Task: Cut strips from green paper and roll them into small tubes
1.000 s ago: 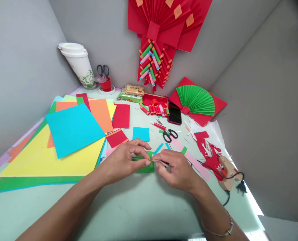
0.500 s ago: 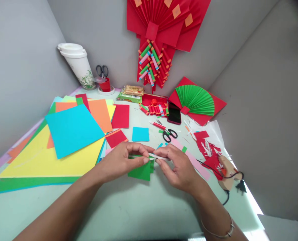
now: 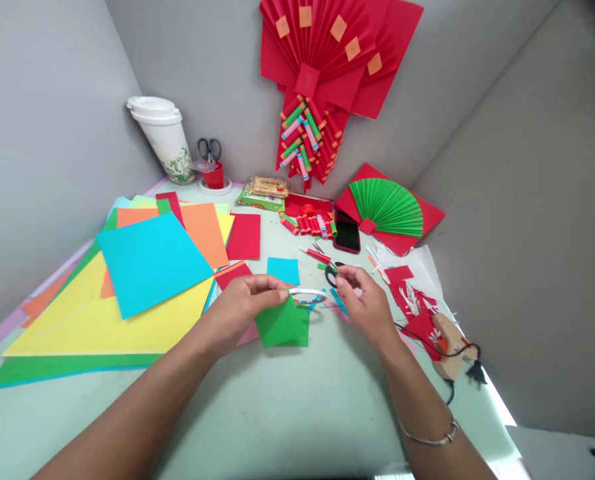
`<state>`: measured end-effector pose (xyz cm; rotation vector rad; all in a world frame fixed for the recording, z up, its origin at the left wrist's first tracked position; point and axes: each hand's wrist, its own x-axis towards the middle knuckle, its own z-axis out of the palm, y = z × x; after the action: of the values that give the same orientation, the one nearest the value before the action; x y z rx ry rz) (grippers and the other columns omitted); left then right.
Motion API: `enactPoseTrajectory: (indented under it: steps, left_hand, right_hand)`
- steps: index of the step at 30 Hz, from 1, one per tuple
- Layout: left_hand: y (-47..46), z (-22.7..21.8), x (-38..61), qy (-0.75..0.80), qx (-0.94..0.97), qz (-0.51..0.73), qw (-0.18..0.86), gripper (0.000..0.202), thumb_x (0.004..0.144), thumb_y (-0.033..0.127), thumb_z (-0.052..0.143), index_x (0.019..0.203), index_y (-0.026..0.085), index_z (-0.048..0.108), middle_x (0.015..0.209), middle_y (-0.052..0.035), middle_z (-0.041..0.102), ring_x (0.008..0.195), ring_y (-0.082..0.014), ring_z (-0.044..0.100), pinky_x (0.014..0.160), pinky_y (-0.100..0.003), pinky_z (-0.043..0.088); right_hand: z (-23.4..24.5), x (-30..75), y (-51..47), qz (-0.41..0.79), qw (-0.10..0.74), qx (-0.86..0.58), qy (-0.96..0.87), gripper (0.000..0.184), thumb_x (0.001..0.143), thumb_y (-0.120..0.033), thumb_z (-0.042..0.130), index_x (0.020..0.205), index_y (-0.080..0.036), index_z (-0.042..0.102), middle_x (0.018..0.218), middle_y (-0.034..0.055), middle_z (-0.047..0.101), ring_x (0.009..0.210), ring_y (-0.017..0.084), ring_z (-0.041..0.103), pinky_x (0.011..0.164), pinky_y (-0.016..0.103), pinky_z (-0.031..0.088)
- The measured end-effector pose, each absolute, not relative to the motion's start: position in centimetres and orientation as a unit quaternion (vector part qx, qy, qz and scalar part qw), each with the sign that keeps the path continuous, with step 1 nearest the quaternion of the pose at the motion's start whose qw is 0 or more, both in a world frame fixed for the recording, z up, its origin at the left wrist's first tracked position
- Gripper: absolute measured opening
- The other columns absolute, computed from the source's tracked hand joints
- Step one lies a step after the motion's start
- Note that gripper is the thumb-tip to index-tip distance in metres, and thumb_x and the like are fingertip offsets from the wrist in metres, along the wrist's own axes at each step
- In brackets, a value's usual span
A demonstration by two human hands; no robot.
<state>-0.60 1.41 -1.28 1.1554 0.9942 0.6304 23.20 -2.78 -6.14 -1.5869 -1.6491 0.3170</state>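
Observation:
My left hand pinches the top edge of a small green paper square, which hangs tilted just above the table. A thin white strip curls away from that edge toward the right. My right hand is closed in a pinch on the far end of the strip, beside the black-handled scissors. A bracelet shows on my right wrist.
A stack of large coloured sheets lies at the left. Further back are a white cup, a red pot with scissors, red paper rolls, a phone, a green fan and a glue gun. Red fan decoration hangs on the wall.
Both hands have lifted and moved apart. The white strip has peeled away from the green square's edge, and my right hand has pulled it up and to the right.

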Motion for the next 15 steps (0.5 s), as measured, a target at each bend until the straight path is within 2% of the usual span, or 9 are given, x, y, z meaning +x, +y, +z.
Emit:
enactPoseTrajectory:
  steps: [2, 7, 11, 15]
  left_hand:
    - [1.6, -1.6, -0.7, 0.453, 0.502, 0.295, 0.675, 0.028, 0.074, 0.043, 0.079, 0.083, 0.017, 0.07, 0.082, -0.0011, 0.072, 0.08, -0.0179, 0.063, 0.073, -0.029, 0.044]
    - [1.7, -2.1, -0.6, 0.437, 0.439, 0.346, 0.705, 0.026, 0.07, 0.039, 0.082, 0.079, 0.018, 0.071, 0.079, -0.001, 0.071, 0.077, -0.0175, 0.062, 0.073, -0.029, 0.043]
    - [1.7, -2.1, -0.5, 0.445, 0.416, 0.366, 0.703, 0.026, 0.068, 0.039, 0.083, 0.079, 0.018, 0.072, 0.076, -0.0008, 0.069, 0.077, -0.0176, 0.061, 0.073, -0.029, 0.043]
    - [1.7, -1.9, -0.5, 0.445, 0.421, 0.376, 0.695, 0.025, 0.068, 0.038, 0.083, 0.079, 0.018, 0.073, 0.076, -0.0006, 0.068, 0.077, -0.0169, 0.059, 0.072, -0.028, 0.041]
  right_hand:
    - [-6.7, 23.5, -2.1, 0.108, 0.357, -0.663, -0.649, 0.024, 0.097, -0.028, 0.049, 0.113, -0.015, 0.061, 0.106, 0.0123, 0.07, 0.095, 0.024, 0.067, 0.083, 0.038, 0.053]
    - [-6.2, 23.5, -1.0, 0.059, 0.208, -0.722, -0.658, 0.021, 0.095, -0.017, 0.051, 0.11, -0.012, 0.065, 0.106, 0.0146, 0.067, 0.103, 0.026, 0.063, 0.091, 0.041, 0.048]
    - [-5.4, 23.1, 0.5, 0.036, 0.103, -0.754, -0.648, 0.016, 0.096, -0.025, 0.059, 0.106, -0.014, 0.066, 0.109, 0.0083, 0.067, 0.103, 0.023, 0.064, 0.092, 0.044, 0.05]
    - [-5.4, 22.4, 2.1, 0.024, 0.043, -0.767, -0.64, 0.023, 0.096, -0.032, 0.062, 0.113, -0.015, 0.065, 0.117, 0.0084, 0.066, 0.106, 0.023, 0.064, 0.092, 0.046, 0.052]
